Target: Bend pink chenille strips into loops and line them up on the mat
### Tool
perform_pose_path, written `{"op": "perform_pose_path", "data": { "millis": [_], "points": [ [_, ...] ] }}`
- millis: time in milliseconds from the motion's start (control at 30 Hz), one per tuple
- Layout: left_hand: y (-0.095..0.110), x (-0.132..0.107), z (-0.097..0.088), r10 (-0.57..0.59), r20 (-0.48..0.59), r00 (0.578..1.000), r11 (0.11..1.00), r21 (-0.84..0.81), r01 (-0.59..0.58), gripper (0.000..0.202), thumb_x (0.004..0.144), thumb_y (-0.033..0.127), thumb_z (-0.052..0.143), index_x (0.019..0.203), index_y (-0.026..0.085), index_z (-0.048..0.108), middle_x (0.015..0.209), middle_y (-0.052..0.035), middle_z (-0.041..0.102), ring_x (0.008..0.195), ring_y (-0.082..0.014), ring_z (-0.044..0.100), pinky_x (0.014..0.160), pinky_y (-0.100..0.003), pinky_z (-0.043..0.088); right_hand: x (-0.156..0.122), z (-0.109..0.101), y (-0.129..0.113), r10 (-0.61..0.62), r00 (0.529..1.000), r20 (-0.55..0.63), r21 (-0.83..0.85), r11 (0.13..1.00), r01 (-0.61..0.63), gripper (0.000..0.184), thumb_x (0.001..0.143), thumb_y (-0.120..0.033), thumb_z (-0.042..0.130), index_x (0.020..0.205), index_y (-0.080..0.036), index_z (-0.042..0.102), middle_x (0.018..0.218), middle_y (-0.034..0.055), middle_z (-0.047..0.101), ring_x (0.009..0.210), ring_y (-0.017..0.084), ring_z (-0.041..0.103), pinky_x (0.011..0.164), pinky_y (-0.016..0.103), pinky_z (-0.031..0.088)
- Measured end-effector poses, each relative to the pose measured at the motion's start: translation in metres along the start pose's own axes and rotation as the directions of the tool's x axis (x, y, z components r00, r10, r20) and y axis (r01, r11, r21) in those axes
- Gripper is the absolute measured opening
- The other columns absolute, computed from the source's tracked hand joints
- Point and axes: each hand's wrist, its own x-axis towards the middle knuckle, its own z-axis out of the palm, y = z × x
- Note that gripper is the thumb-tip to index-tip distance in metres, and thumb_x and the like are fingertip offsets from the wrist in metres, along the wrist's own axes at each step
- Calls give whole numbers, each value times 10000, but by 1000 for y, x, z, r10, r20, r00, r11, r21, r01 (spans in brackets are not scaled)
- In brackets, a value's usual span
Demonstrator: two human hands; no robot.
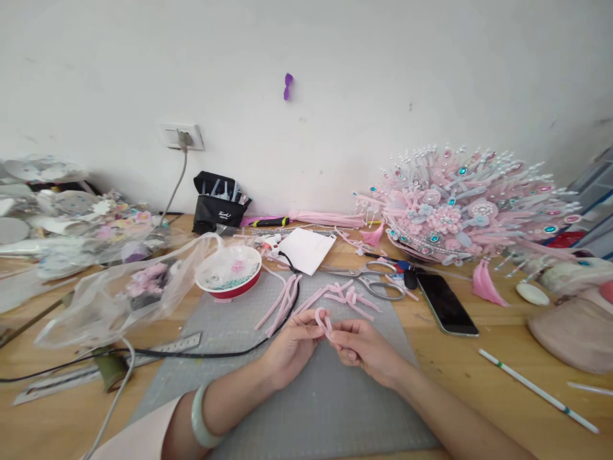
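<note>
Both of my hands meet over a grey cutting mat [306,396]. My left hand [291,345] and my right hand [361,348] pinch a looped pink pipe cleaner [324,319] between their fingertips. My left wrist wears a pale green bangle [200,418]. Just beyond my fingers lie loose pink pipe cleaners [282,300] and a few twisted pink pieces [349,295]. Silver scissors [371,278] rest at the mat's far right corner.
A red-rimmed bowl of beads [228,273], a clear plastic bag [119,294], a black cable [201,353] and a ruler [96,370] lie left. A black phone [445,303], a pink beaded headdress [460,207], a white stick [536,390] and a pink pouch [575,332] sit right.
</note>
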Motion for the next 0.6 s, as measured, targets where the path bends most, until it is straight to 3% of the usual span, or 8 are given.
{"op": "perform_pose_path", "data": {
  "millis": [267,600],
  "points": [
    [-3,0,-2,-4,29,1000,1000,21,3,221,569,162,719,778,140,648,652,-7,580,620,-132,508,682,-268,343,-3,-2,-3,-34,999,-11,-180,983,32,283,685,-381,631,656,-116,535,541,-50,423,411,22,315,401,193,207],
    [-2,-2,0,5,35,999,1000,18,-6,215,551,152,724,756,145,659,671,-9,579,634,-127,491,682,-250,341,-3,-4,0,-40,999,-11,-234,972,36,248,675,-341,629,626,-126,517,539,-48,446,408,25,321,401,189,217]
  ]
}}
